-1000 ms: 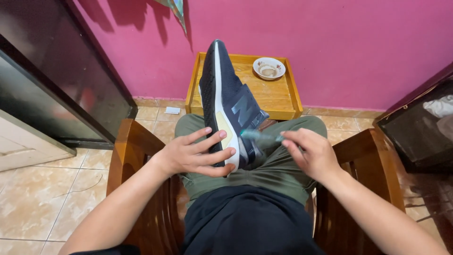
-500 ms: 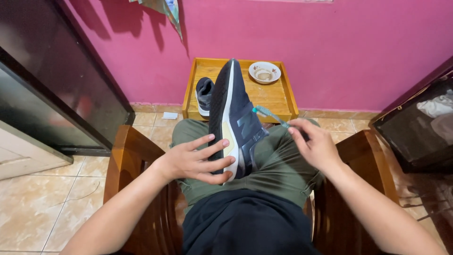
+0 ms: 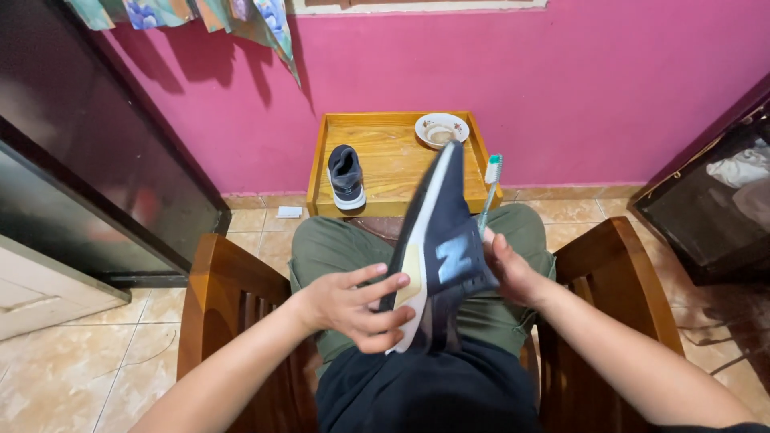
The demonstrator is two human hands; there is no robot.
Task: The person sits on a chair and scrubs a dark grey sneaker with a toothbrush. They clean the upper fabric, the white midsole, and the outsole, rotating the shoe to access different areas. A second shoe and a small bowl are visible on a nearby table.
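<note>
I sit in a wooden armchair with a dark blue sneaker point(image 3: 439, 240) raised over my lap, toe pointing away from me. My left hand point(image 3: 357, 306) grips its heel end along the pale sole. My right hand point(image 3: 512, 269) is on the shoe's far side and holds a green and white toothbrush point(image 3: 489, 191) upright, bristles at the top. A second matching sneaker point(image 3: 346, 176) lies on the low wooden tray table point(image 3: 385, 164) ahead.
A small white patterned dish point(image 3: 441, 128) sits at the back of the tray table. The chair's armrests point(image 3: 220, 281) flank my legs. A pink wall is ahead, dark cabinets stand left and right, and the floor is tiled.
The view has tilted up, revealing the second sneaker on the table. My right hand has swung the toothbrush from lying across the shoe to standing upright beside it.
</note>
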